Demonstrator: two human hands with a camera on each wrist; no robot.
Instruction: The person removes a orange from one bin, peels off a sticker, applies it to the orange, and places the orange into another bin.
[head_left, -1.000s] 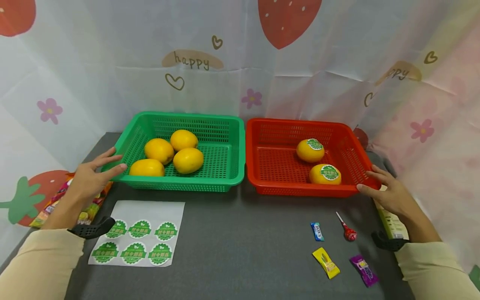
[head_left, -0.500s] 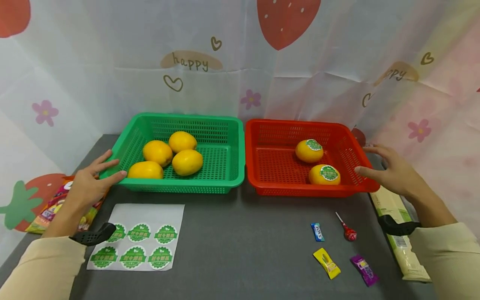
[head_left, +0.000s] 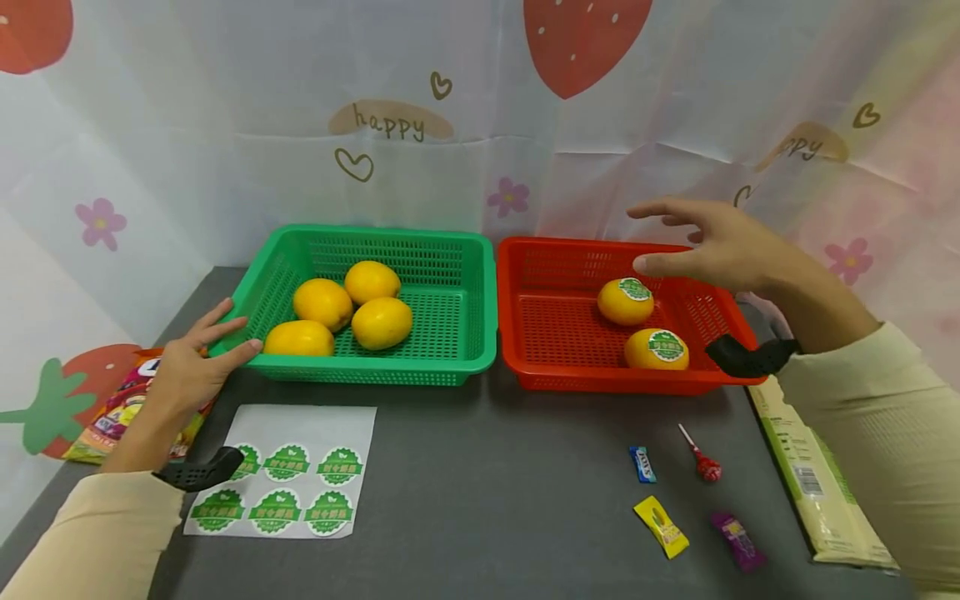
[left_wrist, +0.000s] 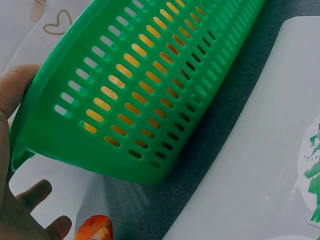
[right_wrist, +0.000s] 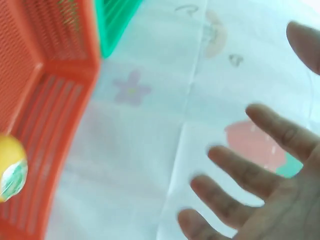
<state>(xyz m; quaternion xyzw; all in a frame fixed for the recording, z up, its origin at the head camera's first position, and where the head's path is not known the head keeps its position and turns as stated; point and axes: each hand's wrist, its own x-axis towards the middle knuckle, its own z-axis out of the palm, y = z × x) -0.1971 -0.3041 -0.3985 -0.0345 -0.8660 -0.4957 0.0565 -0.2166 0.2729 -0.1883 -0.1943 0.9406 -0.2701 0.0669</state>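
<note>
My left hand (head_left: 191, 367) is at the front left corner of the green basket (head_left: 390, 367), fingers spread, touching its rim. In the left wrist view, a digit of that hand (left_wrist: 15, 210) lies against the green rim. Several yellow lemons, one in front (head_left: 298, 338), lie in this basket. Over the back right of the red basket (head_left: 555, 381) hovers my right hand (head_left: 723, 242), fingers extended and holding nothing. Inside the red basket are two lemons, the back one (head_left: 619, 305) and the front one (head_left: 647, 350), each with a round green-and-white sticker (head_left: 666, 345).
A sheet of green stickers (head_left: 307, 425) lies before the green basket. To the front right lie a blue candy (head_left: 642, 464), a yellow candy (head_left: 661, 527), a purple candy (head_left: 738, 542) and a red lollipop (head_left: 708, 467). Packages lie at the left (head_left: 123, 408) and right (head_left: 810, 479).
My right hand has left the right edge of the red basket and moved up and left above it. The left hand stays at the green basket's corner.
</note>
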